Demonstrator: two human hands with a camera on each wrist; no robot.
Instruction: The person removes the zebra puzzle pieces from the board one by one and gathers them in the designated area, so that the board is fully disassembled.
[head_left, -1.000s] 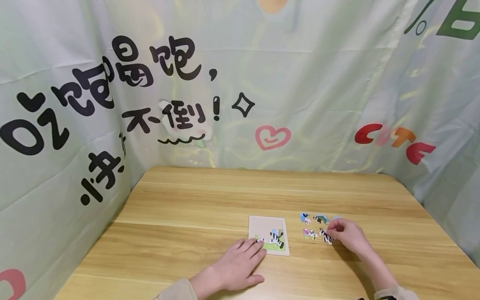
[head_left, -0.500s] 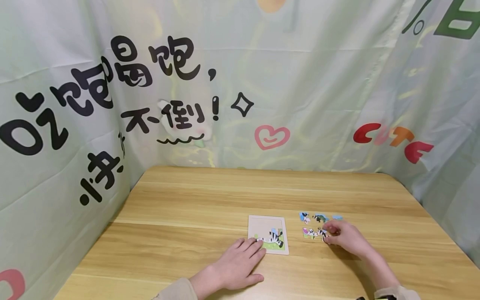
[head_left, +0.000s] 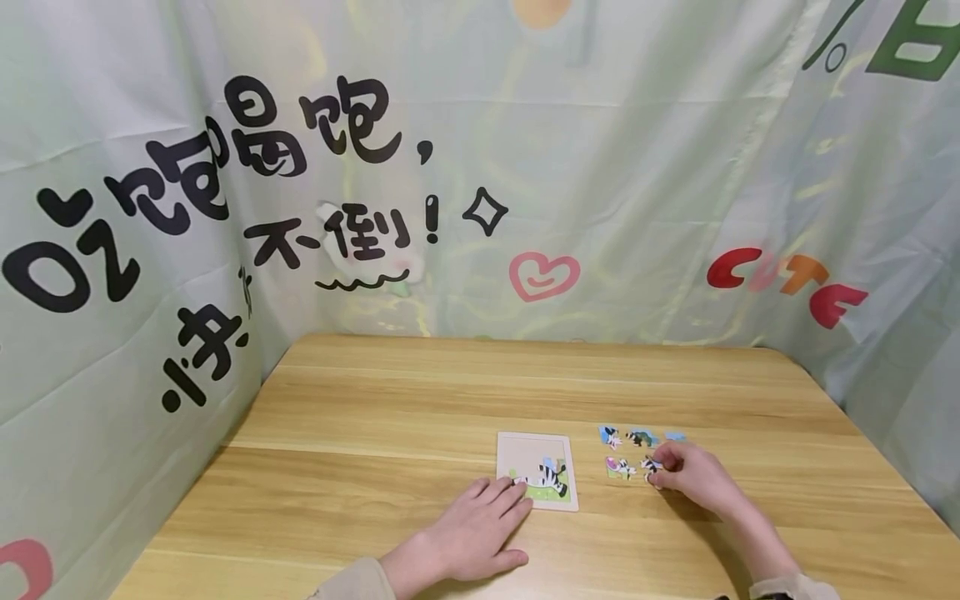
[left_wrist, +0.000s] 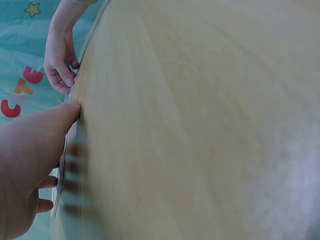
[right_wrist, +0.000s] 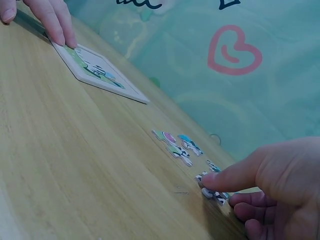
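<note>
My left hand (head_left: 478, 527) lies flat with straight fingers on the lower left corner of a square puzzle board (head_left: 532, 451). Zebra-striped pieces (head_left: 552, 478) sit in the board's lower part, and its upper part is bare. To the right, thumb and fingers of my right hand (head_left: 699, 478) pinch a black-and-white zebra puzzle piece (right_wrist: 216, 195), close to the table. A piece with a pink patch (head_left: 618, 467) lies just left of it. Behind are a blue piece with black-and-white stripes (head_left: 611, 436), a green-and-blue piece (head_left: 642, 437) and a light-blue one (head_left: 675, 436), partly hidden.
The wooden table (head_left: 420, 392) reaches back to a printed cloth curtain (head_left: 465, 133), which also hangs along both sides. A pink heart (head_left: 544, 276) and dark lettering are printed on the curtain.
My right hand moved slightly left and back a little, its fingers closing around the zebra piece, whose angle has shifted. The light-blue piece shows more. My left hand stays put.
</note>
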